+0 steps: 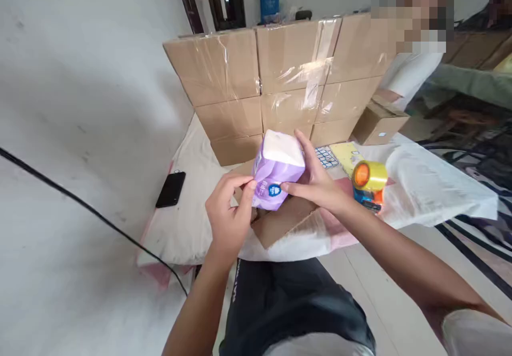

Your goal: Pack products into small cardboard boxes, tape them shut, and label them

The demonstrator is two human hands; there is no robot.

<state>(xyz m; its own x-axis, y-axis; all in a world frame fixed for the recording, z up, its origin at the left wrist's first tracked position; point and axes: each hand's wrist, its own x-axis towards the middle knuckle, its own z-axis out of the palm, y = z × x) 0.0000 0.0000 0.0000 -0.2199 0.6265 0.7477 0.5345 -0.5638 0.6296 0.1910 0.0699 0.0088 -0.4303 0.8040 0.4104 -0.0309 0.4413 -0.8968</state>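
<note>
At the bottom edge, dark trousers (292,302), the wearer's own. Left forearm (200,302) comes up steeply from the lower left; right forearm (392,255) slants in, long and flatter, from the lower right. Both converge on the pack (276,172), purple with a pale top, held up mid-view above an open carton (286,223).

Pack: printed front with blue logo (274,189) faces the wearer, pale face turned up and away. Upper end leans slightly right. Long axis seems to run from the low near end up and away; foreshortened, exact tilt can't be told.

Left hand (228,207): thumb and index pinch the pack's left edge, knuckles outward, other fingers curled. Right hand (318,183): gripping the right side, thumb across the front beside the logo, index stretched up along the far edge; remaining fingers mostly hidden.

Carton sits below the pack, near flap angled toward the wearer; contents hidden. White cloth (184,239) under it. Phone (171,189) flat at left; tape roll (378,175) at right, on a blue-and-orange item (367,199). Farther, stacked boxes (296,60), a smaller box (380,124) right of them, another person (414,73) behind that.
</note>
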